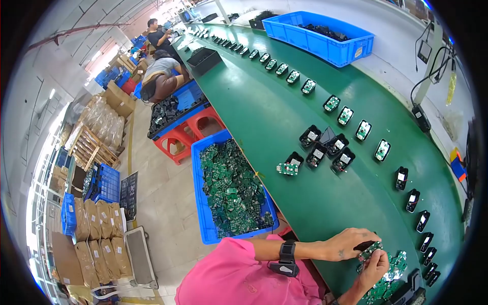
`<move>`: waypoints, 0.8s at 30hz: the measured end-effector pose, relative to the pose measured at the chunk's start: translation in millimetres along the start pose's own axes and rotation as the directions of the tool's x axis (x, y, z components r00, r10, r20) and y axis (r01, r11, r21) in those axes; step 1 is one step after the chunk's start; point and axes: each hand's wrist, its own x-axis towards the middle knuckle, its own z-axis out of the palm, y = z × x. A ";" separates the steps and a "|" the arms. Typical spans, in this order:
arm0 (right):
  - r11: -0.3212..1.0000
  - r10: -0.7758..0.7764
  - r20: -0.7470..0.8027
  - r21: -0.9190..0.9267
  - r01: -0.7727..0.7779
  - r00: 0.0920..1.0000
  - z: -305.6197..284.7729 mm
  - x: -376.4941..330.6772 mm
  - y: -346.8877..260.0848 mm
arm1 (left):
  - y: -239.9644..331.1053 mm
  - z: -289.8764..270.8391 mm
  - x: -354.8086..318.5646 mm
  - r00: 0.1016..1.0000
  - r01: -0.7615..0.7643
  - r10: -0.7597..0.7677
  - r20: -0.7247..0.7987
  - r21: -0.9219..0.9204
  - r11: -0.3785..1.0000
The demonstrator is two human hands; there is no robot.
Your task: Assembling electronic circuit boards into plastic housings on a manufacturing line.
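My left hand (346, 245), a dark wrist device on its forearm, is closed on a small black plastic case (364, 245), partly hidden by the fingers. Against that case lies a green circuit board (370, 251), pinched between the fingers of my right hand (373, 270). Both hands meet above the green workbench at its near edge. Beneath and beside the right hand spreads a pile of loose green circuit boards (396, 265). Farther up the bench stands a cluster of open black cases (316, 154), with one green board (287, 169) leaning at its near side.
Black cases with boards (363, 130) form a long curved row on the bench (264, 112). A blue bin of circuit boards (199, 198) stands left of the bench, near red stools (175, 142). A blue crate (305, 40) and a black bin (204, 62) sit farther off. Two people work beyond.
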 end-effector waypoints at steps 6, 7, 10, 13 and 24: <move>0.816 -0.277 0.054 -0.514 0.264 0.959 16.4 -13.8 -26.0 | -7.2 13.7 0.7 0.996 0.009 -0.013 -0.083 -0.057 0.998; 0.792 -0.263 0.096 -0.547 0.271 0.960 18.9 -14.6 -30.9 | -8.1 12.1 0.2 0.996 -0.012 0.007 -0.089 -0.051 0.999; 0.710 -0.154 0.212 -0.655 0.258 0.965 23.1 -14.0 -36.2 | 2.0 -7.5 -3.1 0.986 0.032 -0.028 -0.163 0.023 0.999; 0.837 -0.203 0.171 -0.481 0.262 0.964 38.0 -7.8 -43.3 | -1.0 -10.9 -6.3 0.980 -0.001 0.024 -0.199 0.116 0.993; 0.776 -0.329 0.062 -0.551 0.307 0.942 25.8 -6.5 -39.9 | 9.3 -10.1 -2.4 0.953 0.296 -0.277 0.119 -0.548 0.783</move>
